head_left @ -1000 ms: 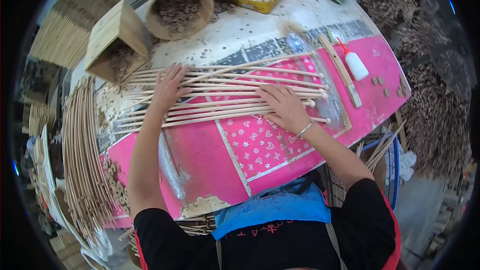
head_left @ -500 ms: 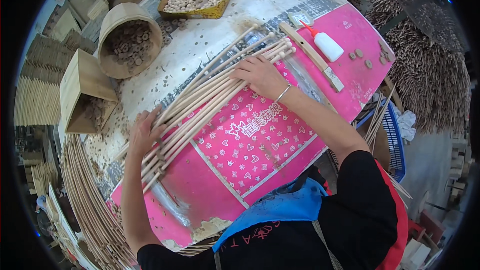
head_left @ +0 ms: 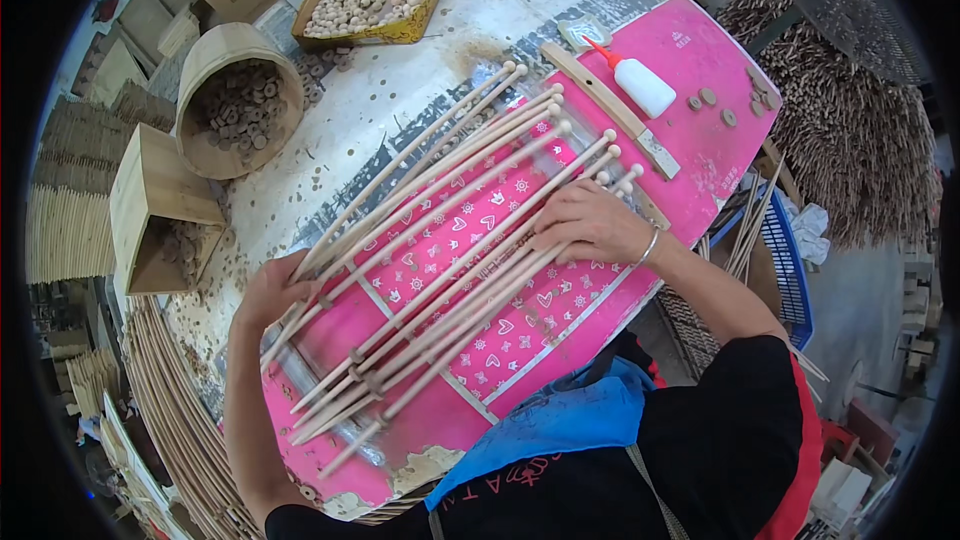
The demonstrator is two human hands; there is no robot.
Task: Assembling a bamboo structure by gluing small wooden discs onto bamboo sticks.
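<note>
Long thin wooden sticks with ball tips lie slantwise across a pink patterned mat, spread into two loose groups. My left hand (head_left: 272, 290) is closed round the lower left ends of the farther sticks (head_left: 510, 122). Over the nearer sticks (head_left: 495, 285), close to their ball tips, my right hand (head_left: 590, 225) bends its fingers down and grips them; its fingertips are partly hidden. Small brown wooden rings (head_left: 372, 380) sit on the nearer sticks toward their lower ends. The pink mat (head_left: 420, 290) shows between the two groups.
A wooden bar (head_left: 610, 105) and a white glue bottle with red nozzle (head_left: 643, 86) lie right of the tips. Far left stand a wooden bucket (head_left: 190, 105) and a wooden box (head_left: 145, 200) of rings. A yellow tray (head_left: 410, 32) holds wooden balls; a blue basket (head_left: 790, 270) stands right.
My right hand has moved toward my body, drawing several sticks away from the rest, so the single bundle is now spread out. My left hand has shifted slightly down and left.
</note>
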